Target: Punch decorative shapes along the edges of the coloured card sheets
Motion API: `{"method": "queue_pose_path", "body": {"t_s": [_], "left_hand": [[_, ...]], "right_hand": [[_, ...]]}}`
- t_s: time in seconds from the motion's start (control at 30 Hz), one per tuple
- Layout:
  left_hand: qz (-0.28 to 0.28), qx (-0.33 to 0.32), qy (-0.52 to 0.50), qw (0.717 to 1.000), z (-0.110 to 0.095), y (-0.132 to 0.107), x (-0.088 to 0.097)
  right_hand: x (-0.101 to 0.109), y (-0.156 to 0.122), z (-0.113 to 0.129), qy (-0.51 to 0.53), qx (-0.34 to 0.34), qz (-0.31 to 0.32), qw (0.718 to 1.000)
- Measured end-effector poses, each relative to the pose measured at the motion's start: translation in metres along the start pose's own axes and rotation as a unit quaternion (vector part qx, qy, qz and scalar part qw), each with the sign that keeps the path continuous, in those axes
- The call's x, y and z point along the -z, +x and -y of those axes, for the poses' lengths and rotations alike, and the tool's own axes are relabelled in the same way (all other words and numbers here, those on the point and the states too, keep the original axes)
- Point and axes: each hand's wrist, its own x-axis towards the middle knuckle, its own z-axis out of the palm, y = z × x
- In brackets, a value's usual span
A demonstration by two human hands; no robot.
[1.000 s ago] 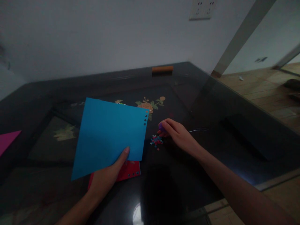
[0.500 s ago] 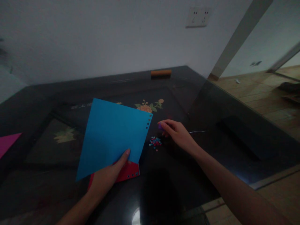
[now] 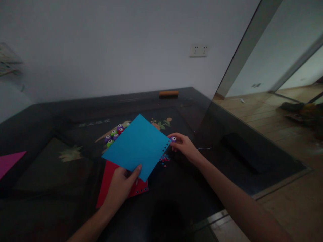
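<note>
My left hand [image 3: 127, 181] pinches a blue sheet of paper [image 3: 138, 144] near its lower corner, thumb on top. Small punched holes line the sheet's right edge. Beneath it lies a red sheet [image 3: 107, 181], partly covered, with star-shaped holes near its lower edge. A small purple craft punch [image 3: 173, 138] with a white top sits between the thumb and fingers of my right hand [image 3: 183, 147], at the blue sheet's right corner. Whether the paper is inside the punch I cannot tell. Just below that hand is a pile of tiny star confetti [image 3: 165, 158], partly hidden by the blue sheet.
Several purple, green and red punches [image 3: 113, 134] stand behind the blue sheet on the dark glossy table [image 3: 202, 198]. A pink sheet [image 3: 11, 163] lies far left. A brown cylinder [image 3: 169, 94] rests at the back, a long black object [image 3: 242, 153] at right.
The blue sheet has turned clockwise, its right corner now meeting the punch in my right hand. The view has shifted, and several coloured punches behind the sheet now show.
</note>
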Motion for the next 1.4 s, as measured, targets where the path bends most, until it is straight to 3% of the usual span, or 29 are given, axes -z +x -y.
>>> {"method": "queue_pose_path", "body": {"t_s": [0.17,0.33,0.47,0.53,0.63,1.0,1.1,1.4], "left_hand": [[0.025,-0.006,-0.021,0.999,0.006,0.002,-0.001],[0.042,-0.008,-0.057,0.997,0.006,0.003,-0.002],[0.048,-0.010,-0.062,0.997,0.000,0.000,-0.002],[0.050,-0.008,-0.057,0.997,-0.001,-0.001,-0.002],[0.061,-0.013,-0.057,0.996,0.000,-0.002,-0.001],[0.065,0.009,-0.051,0.997,0.001,-0.002,-0.005],[0.052,0.005,-0.053,0.997,-0.001,-0.003,-0.006],[0.092,0.014,-0.037,0.995,0.005,0.001,-0.004]], "right_hand": [[-0.001,0.006,-0.012,-0.007,0.017,-0.020,1.000],[0.010,0.015,-0.018,-0.004,0.026,-0.082,0.996],[0.039,0.027,-0.017,-0.138,0.068,-0.132,0.979],[0.057,0.036,-0.019,-0.277,0.081,-0.179,0.941],[0.078,0.047,-0.027,-0.326,0.084,-0.207,0.919],[0.096,0.076,-0.053,-0.418,0.116,-0.216,0.875],[0.097,0.079,-0.055,-0.429,0.119,-0.219,0.868],[0.107,0.080,-0.063,-0.448,0.103,-0.224,0.859]]}}
